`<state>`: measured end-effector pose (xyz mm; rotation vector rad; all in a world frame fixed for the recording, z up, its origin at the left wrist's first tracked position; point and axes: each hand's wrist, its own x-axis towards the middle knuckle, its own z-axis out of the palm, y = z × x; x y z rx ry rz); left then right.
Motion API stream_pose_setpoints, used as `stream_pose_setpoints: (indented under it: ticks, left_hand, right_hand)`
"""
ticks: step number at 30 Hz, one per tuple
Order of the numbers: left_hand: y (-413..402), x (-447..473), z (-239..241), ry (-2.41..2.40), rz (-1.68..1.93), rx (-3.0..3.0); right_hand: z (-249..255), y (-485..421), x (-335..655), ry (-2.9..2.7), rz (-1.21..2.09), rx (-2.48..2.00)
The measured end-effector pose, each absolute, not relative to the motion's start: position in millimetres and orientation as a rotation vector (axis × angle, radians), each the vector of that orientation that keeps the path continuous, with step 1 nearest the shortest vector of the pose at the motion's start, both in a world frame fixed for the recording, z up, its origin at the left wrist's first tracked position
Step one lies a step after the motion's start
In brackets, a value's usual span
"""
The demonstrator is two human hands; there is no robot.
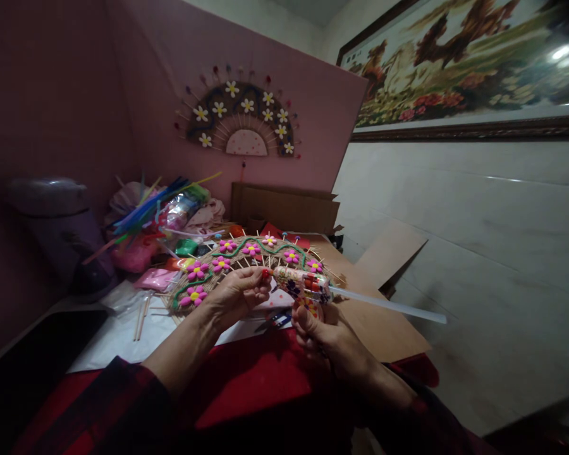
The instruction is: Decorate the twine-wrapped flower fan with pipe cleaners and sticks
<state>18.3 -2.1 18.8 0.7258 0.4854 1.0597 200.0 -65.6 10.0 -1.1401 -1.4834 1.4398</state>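
Note:
A fan-shaped craft piece (246, 262) of twine and wooden sticks, trimmed with pink flowers and a green wavy cord, lies on the table in front of me. My right hand (329, 338) grips a patterned glue gun (303, 284), a white glue stick (389, 305) jutting out of its back to the right. The gun's nozzle points left at the fan. My left hand (239, 294) is closed in a pinch right at the nozzle, over the fan's lower edge; what it pinches is too small to make out.
A finished fan with white flowers (241, 120) hangs on the pink wall. Coloured straws and bags (161, 215) pile at the left beside a dark appliance (61, 227). Cardboard sheets (384, 278) lie at the right. A framed picture (464, 63) hangs above the white wall.

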Motion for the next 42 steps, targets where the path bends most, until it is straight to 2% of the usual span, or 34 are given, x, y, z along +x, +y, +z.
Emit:
stream_pose_setpoints:
  ticks: [42]
  left_hand:
    - [0.4,17.5,15.7,0.371,0.998,0.716]
  right_hand:
    - [6.1,-63.4,197.6,-1.518,1.332,-1.0]
